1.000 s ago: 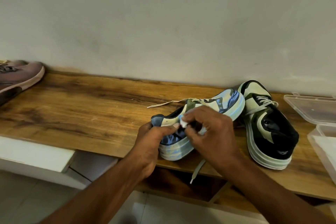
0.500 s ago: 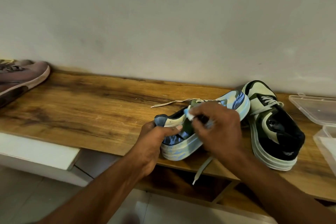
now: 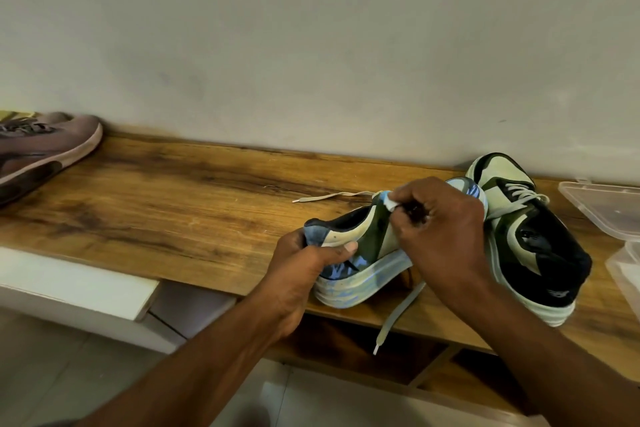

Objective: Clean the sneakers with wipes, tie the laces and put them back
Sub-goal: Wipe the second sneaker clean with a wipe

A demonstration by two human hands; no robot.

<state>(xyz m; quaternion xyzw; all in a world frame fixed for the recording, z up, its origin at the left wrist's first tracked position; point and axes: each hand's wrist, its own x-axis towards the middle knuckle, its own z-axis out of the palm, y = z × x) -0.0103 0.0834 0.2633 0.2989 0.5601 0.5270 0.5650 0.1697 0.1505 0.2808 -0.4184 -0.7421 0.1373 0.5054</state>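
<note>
A home, most likely an entryway shoe corner; a long wood-grain shelf [image 3: 166, 204] runs along a plain pale plastered wall [image 3: 311, 45]; worn sneakers sit on it, a mauve pair [image 3: 45, 146] at the left edge, a green-and-black one [image 3: 533, 236] at right; pale floor tiles [image 3: 52, 374] lie below.

A single wide-angle view looks from the person's head forward and down onto a wooden shelf top [image 3: 145, 198] that runs along a plain wall [image 3: 311, 45], with the wall filling the upper half and a strip of pale floor [image 3: 52, 367] along the bottom edge. It sits close to the work: both forearms enter from the bottom, and the left hand [image 3: 301, 270] and right hand [image 3: 440, 236] meet right of centre. Straight lines bend toward the edges, and no second view shares the scene.
</note>
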